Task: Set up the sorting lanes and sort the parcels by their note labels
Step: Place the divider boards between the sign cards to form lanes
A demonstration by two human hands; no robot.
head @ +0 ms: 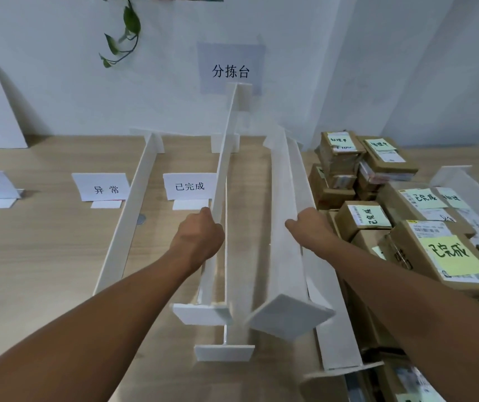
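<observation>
Our left hand (200,236) grips the left divider (226,158) and our right hand (309,227) grips the right divider (283,198), both over the middle of the desk (43,242). They look light, stiff and easy to snap, so we hold the long walls. Parcels (363,219) sit by the right edge.

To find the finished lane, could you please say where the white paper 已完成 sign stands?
The 已完成 sign stands centre-left in the head view, between two white foam-board dividers, beyond the left hand.
</observation>
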